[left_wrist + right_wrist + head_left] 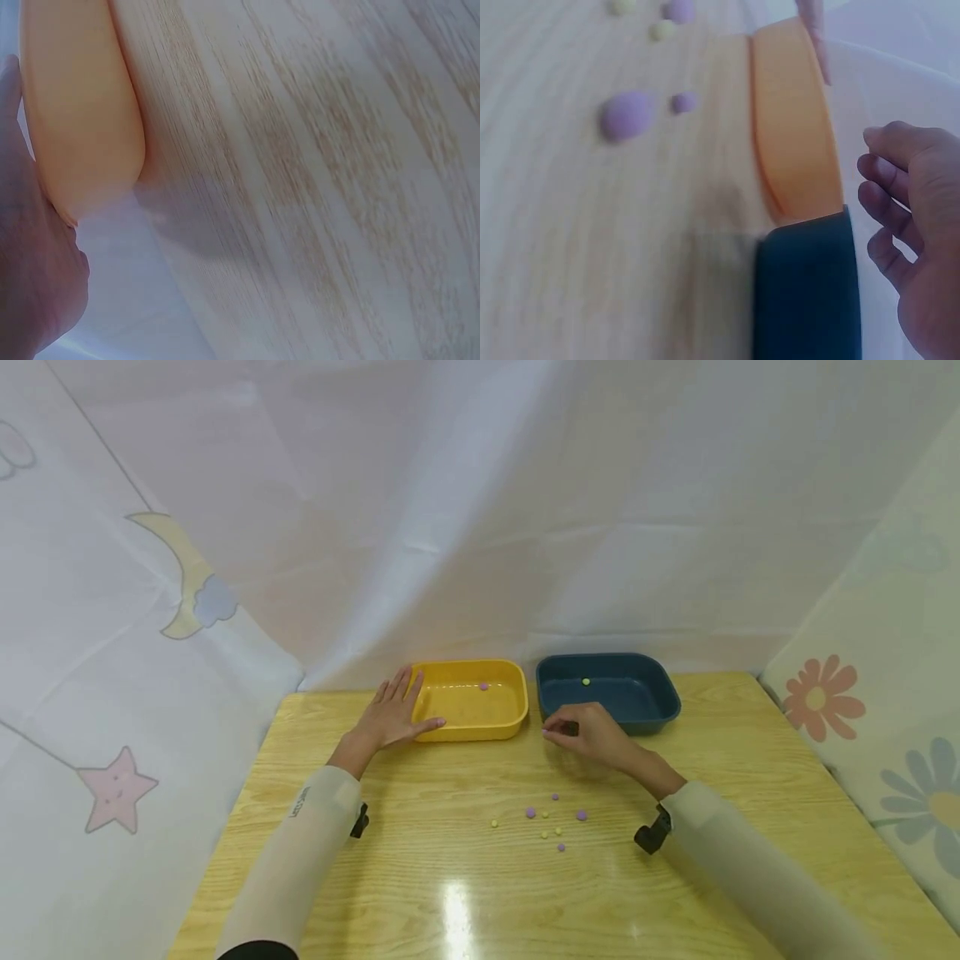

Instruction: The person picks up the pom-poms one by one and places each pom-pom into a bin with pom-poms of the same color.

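My left hand (390,717) rests on the left end of the yellow tray (472,733), fingers straight and spread, thumb along the near rim. One small purple ball (483,687) lies in that tray. Just in front of the left part of the dark blue tray (652,718), my right hand (596,737) pinches a small purple ball (544,732) between thumb and fingertips. In the right wrist view this ball cannot be made out. Inside the blue tray sits a small yellow ball (586,682).
Several loose purple balls (531,812) and yellow balls (495,823) of differing sizes are scattered on the wooden table (405,868) nearer the body. Both trays stand side by side against a white cloth backdrop (465,527), with printed cloth at left and right.
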A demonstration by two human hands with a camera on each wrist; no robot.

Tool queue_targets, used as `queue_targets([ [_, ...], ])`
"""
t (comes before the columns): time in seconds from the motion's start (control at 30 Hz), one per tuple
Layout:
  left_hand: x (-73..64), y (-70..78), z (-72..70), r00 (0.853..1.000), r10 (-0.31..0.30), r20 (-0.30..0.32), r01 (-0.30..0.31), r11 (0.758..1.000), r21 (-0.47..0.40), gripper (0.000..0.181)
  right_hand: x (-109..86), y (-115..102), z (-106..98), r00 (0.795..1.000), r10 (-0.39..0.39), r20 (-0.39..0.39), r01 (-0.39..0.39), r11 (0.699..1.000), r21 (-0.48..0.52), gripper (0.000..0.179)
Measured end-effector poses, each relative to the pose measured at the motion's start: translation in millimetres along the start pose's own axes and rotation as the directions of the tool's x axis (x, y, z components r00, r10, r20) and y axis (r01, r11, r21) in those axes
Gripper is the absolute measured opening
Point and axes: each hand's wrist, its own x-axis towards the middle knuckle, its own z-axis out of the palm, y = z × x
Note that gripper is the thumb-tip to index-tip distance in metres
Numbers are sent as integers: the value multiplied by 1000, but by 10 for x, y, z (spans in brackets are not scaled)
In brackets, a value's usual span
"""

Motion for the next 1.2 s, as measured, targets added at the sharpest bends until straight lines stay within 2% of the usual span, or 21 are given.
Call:
queue_targets([
  [0.2,19,-10,4,1000,-1,13,1,1000,15,115,226,-5,-6,993,88,-81,-86,996,34,7],
  [0.5,24,-28,27,1000,-3,22,2,1000,20,121,474,19,82,977,130,-171,-120,990,73,11],
  [0.8,8,-15,13,1000,12,-5,-12,1000,12,120,667,32,171,946,274,-176,-261,961,94,11],
  [1.0,9,-17,26,1000,22,-14,-22,1000,21,121,766,62,265,935,305,-180,-294,952,85,12],
  [1.2,-11,4,2,1000,15,-19,-14,999,37,114,815,105,355,938,302,-169,-302,953,23,15],
])
